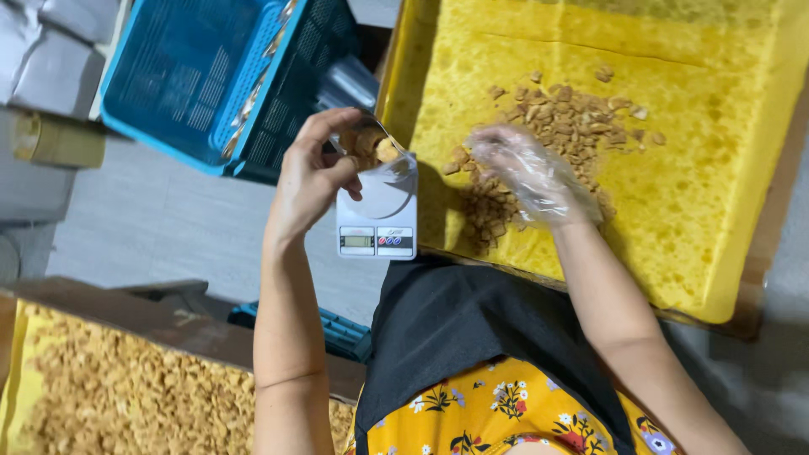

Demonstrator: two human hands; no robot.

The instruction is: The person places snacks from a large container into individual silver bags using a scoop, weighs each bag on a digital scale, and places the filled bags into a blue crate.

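Note:
My left hand (308, 177) holds open a small clear plastic bag (375, 156) with a few golden snack pieces inside, just above a white digital kitchen scale (377, 221). My right hand (531, 175), covered by a thin clear plastic glove, reaches into a pile of brown snack pieces (560, 126) spread on a yellow-lined wooden tray (699, 253). Its fingers curl over pieces at the pile's left edge; whether it grips any is unclear.
Blue plastic crates (198, 80) stand at the upper left on the grey floor. A second tray (109, 392) heaped with the same golden snack sits at the lower left. Another blue crate (341, 333) peeks out beside my dark apron.

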